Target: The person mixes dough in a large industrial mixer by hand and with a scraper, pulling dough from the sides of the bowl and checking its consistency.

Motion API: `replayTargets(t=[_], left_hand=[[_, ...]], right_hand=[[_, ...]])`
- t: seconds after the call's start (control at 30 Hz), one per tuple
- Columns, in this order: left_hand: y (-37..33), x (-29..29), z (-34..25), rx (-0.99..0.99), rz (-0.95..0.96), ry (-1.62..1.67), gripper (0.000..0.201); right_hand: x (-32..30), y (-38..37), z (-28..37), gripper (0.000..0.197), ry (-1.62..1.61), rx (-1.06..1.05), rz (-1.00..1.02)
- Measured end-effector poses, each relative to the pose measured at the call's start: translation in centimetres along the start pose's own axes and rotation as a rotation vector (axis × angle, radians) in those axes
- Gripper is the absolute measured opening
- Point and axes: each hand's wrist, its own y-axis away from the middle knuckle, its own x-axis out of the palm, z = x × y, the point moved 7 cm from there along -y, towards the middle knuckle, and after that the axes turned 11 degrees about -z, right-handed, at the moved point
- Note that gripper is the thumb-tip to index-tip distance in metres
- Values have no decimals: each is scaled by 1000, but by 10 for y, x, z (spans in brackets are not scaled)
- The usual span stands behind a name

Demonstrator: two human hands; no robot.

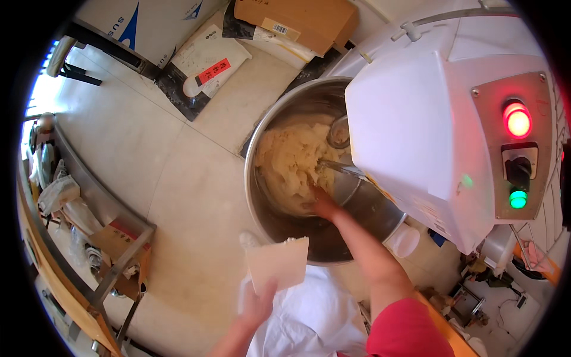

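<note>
A large steel mixing bowl [253, 196] stands in front of me, with pale, soft dough [285, 157] heaped in its left part. My right hand [323, 203] reaches into the bowl, its fingers closed on the near edge of the dough; the fingertips are partly hidden there. In my left hand [262, 303] is a flat, off-white dough scraper [279, 265], held upright outside the bowl's near rim. A metal bar [342, 168] and a curved mixing hook [339, 132] come down into the dough from the machine's head.
The white dough mixer [404, 113] overhangs the bowl's right side; its panel has a lit red lamp [517, 121], a black knob [518, 171] and a green lamp [518, 199]. Bags [208, 68] and a cardboard box [303, 21] lie beyond. A metal-framed rack [101, 196] stands left.
</note>
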Motion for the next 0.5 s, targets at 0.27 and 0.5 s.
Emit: replayTargets(t=[0.27, 0.5], left_hand=[[-31, 22, 9, -108, 87, 33, 25], [-44, 19, -7, -1, -268, 143, 25]], right_hand=[[-70, 37, 146, 29, -740, 236, 489], [-75, 59, 147, 18, -634, 163, 250]])
